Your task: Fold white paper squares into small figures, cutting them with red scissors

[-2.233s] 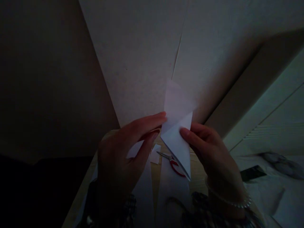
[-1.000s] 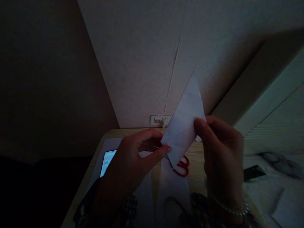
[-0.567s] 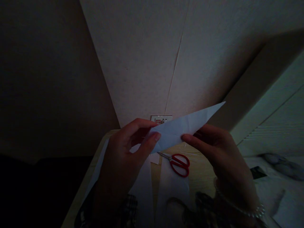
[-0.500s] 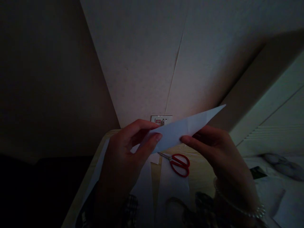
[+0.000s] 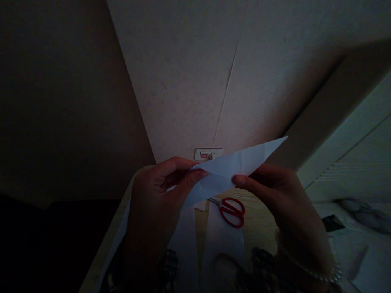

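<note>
Between both hands, above the table, a folded piece of white paper tapers to a sharp point at upper right. My left hand pinches its left end, thumb on the near face and fingers behind. My right hand grips it near the middle of its lower edge, thumb in front, the other fingers partly hidden behind. Below the paper lie scissors with red handles; the held paper hides part of the blade tips. They rest partly on a white paper strip.
More white paper lies on the light wooden table. A wall socket sits just behind the table. At right are a dark flat object and a grey bundle on a pale surface. The scene is dim.
The lower part of the folded paper has opened downward near my left hand, showing a crease along the middle. My left thumb has shifted slightly; my right hand stays nearly still.
</note>
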Demonstrator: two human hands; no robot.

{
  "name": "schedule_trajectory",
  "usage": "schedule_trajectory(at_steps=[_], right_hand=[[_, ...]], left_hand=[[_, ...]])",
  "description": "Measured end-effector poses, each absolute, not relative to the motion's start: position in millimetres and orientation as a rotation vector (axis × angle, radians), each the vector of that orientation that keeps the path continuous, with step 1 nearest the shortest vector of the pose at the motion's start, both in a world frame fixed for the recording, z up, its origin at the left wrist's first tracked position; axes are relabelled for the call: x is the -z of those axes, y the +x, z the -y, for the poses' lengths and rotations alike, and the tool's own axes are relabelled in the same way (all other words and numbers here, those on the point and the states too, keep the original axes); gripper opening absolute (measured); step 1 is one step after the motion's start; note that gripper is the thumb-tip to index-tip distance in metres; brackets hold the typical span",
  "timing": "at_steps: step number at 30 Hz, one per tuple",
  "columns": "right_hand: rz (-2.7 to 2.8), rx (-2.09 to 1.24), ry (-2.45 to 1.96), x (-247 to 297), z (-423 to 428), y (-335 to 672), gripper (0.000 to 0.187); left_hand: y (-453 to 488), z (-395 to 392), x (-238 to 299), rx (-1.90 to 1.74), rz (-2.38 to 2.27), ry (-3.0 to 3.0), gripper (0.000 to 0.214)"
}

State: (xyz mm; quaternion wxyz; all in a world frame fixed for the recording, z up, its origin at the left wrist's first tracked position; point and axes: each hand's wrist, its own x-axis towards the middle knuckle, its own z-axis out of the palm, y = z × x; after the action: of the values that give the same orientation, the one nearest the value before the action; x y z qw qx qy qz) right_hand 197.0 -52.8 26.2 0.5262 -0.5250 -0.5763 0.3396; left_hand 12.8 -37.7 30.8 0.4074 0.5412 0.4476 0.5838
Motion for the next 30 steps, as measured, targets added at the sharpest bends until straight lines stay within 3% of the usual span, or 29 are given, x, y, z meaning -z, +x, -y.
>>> schedule_trajectory(at_steps=[6,19,24,30], right_hand=[[1.417,-0.733,-1.322,-26,52,195,0.026],[1.49,-0.646,-1.322,-21,51,202,0.018],[1.52,-0.095,-1.335,-19,48,217,0.045],[1.998,0.056,-1.304,-25,57,202,0.004]], left_hand=[[15,38,-31,-1.474,-1.127,1.347,0.01],[13,34,-29,-1.421,-1.186,1.462,0.013],[8,29,-23,-1.336,-1.309,1.957,0.01],[12,29,-22,-1.08,-1.231,2.328,0.015]])
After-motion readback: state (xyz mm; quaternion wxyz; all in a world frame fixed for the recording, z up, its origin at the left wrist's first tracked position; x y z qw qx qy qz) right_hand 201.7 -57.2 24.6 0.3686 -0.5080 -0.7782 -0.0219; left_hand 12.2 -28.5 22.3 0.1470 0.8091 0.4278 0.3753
